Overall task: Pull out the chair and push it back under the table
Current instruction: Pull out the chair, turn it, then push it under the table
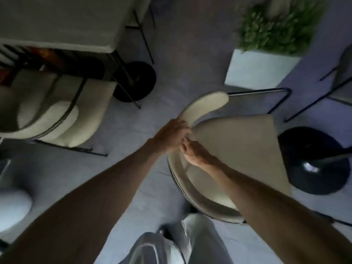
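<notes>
A cream chair [238,147] with a curved padded backrest and a thin black metal frame stands on the grey floor, right of centre. My left hand [171,135] grips the curved backrest at its left bend. My right hand [194,153] grips the same backrest just below and to the right, fingers curled over its inner edge. The two hands almost touch. The table [62,21] with a pale top is at the upper left, apart from this chair. Motion blur softens the whole view.
A second cream chair [53,111] sits at the table on the left. A round black table base [135,80] lies beside it, and another black base [314,161] lies right of the held chair. A white planter [261,69] with green leaves stands behind. My legs [171,244] are below.
</notes>
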